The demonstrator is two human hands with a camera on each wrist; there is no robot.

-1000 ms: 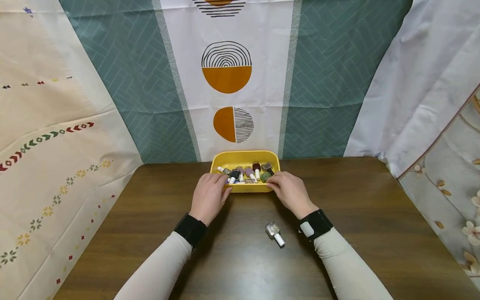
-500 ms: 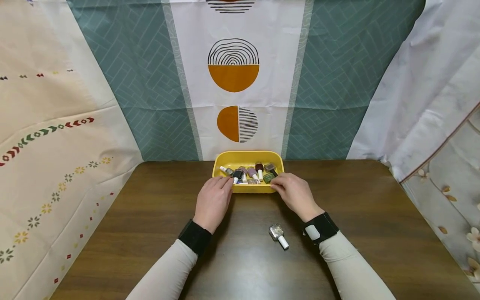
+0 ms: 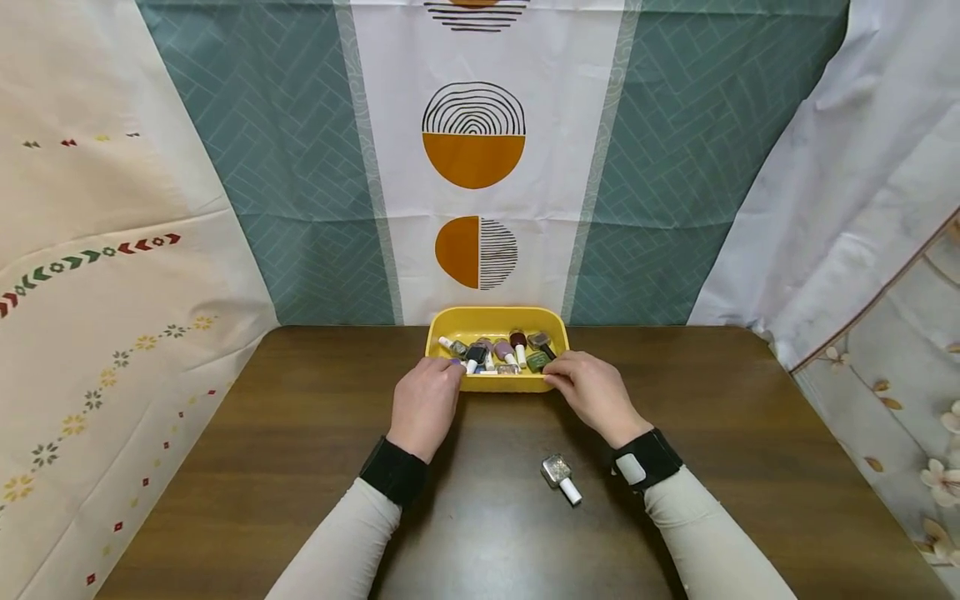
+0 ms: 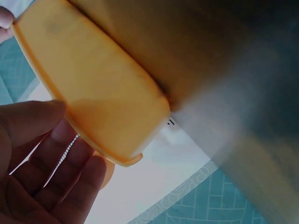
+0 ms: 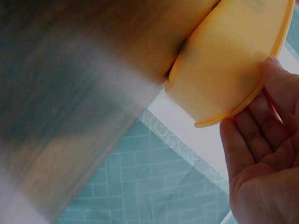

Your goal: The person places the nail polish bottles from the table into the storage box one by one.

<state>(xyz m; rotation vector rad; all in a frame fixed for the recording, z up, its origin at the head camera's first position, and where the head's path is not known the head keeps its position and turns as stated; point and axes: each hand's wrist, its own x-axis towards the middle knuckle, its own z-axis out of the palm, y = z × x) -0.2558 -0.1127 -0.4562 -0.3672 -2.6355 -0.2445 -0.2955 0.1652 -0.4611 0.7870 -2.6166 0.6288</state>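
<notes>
I am sitting at the dark wooden table (image 3: 300, 467), and compared with a second ago the yellow tray (image 3: 495, 319) is sitting slightly farther from me, so I am easing it toward the far edge by the patterned curtain (image 3: 472, 167). My left hand (image 3: 425, 406) is pinching the tray's near left corner, thumb on the wall and fingers curled over the rim; my right hand (image 3: 594, 392) is pinching the near right corner the same way. The tray is shallow, glossy, round-cornered and crowded with small nail polish bottles (image 3: 504, 352) lying on their sides. One glittery bottle (image 3: 561, 476) is lying alone near my right wrist.
</notes>
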